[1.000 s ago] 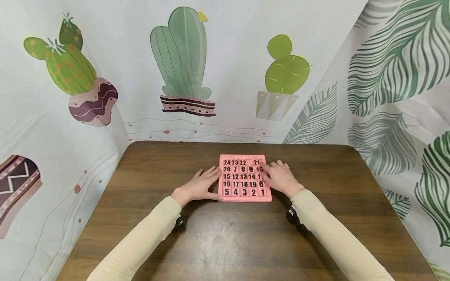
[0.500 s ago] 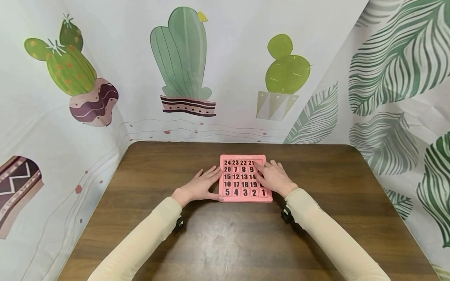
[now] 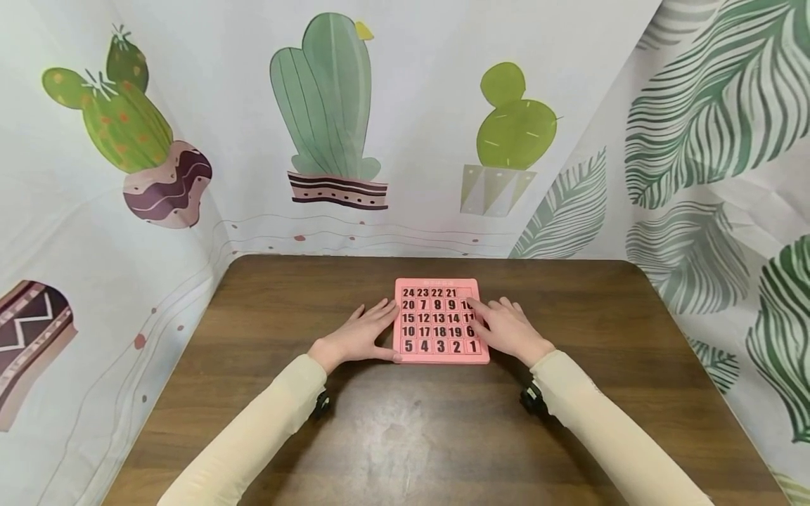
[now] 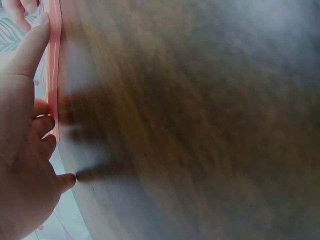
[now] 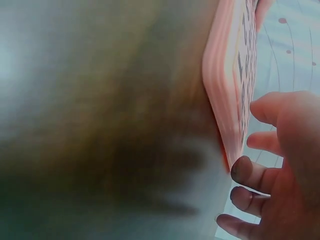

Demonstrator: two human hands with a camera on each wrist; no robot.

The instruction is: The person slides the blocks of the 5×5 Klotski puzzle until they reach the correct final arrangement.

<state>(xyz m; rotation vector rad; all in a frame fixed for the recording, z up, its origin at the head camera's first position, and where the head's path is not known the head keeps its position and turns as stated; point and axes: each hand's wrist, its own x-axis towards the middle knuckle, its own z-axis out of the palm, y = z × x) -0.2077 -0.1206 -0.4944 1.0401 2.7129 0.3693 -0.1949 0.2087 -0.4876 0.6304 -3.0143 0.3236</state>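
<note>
A pink sliding number puzzle (image 3: 439, 318) lies flat on the table, its tiles printed with black numbers. The slot (image 3: 467, 292) at its top right corner holds no tile. My left hand (image 3: 358, 337) rests along the puzzle's left side, fingers extended; in the left wrist view the thumb (image 4: 32, 47) lies against the pink edge. From the right side my right hand (image 3: 511, 330) reaches over the board. Its index fingertip covers part of the 16 tile (image 3: 465, 304), and the thumb is by the 11 and 6 tiles. The remaining fingers spread beyond the right edge.
The brown wooden table (image 3: 392, 429) runs back to a white cloth (image 3: 430, 126) printed with cacti and leaves, which also hangs along both sides. A black wrist strap (image 3: 533, 399) shows under the right sleeve, another (image 3: 322, 403) under the left.
The 21 tile has slid left, so the gap now sits in the top right corner. My right hand followed it left, then drew back right and down to the 16 tile. The left hand stayed put.
</note>
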